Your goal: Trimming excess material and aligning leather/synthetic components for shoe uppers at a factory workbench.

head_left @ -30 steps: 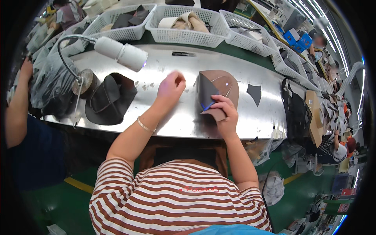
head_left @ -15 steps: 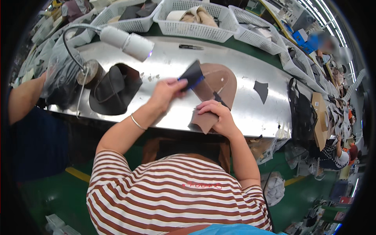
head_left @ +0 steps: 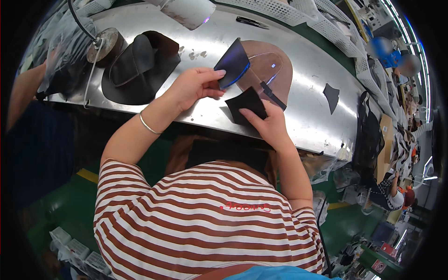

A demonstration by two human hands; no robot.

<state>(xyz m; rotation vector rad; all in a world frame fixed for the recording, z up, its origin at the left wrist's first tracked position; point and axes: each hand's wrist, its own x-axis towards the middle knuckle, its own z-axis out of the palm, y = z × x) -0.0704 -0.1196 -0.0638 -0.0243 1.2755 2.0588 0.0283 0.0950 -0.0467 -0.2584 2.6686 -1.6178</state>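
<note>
My left hand [head_left: 198,86] pinches the corner of a dark leather piece [head_left: 234,64] with a blue-lit lower edge. That piece meets or overlaps a larger brown leather piece [head_left: 282,63], rounded and stitched, lying on the metal table; I cannot tell how they join. Between thumb and fingers, my right hand [head_left: 271,123] grips a small black leather piece [head_left: 246,105] with curved edges, tilted at the table's front edge. A black strip [head_left: 274,96] crosses the brown leather just beyond that hand. Farther right lies a loose small dark piece [head_left: 331,98].
Black leather shoe parts [head_left: 140,70] lie on the left of the metal table [head_left: 200,35], beside a lamp stand [head_left: 105,46]. The white lamp head [head_left: 189,13] hangs above. A black pen-like tool [head_left: 252,22] lies at the back. White baskets [head_left: 336,30] line the far side. Another person's arm [head_left: 29,88] is at left.
My right hand has turned its small leather piece from the brown face to the black face. My left hand still holds the dark piece. The whole view has shifted, with the table now higher in it.
</note>
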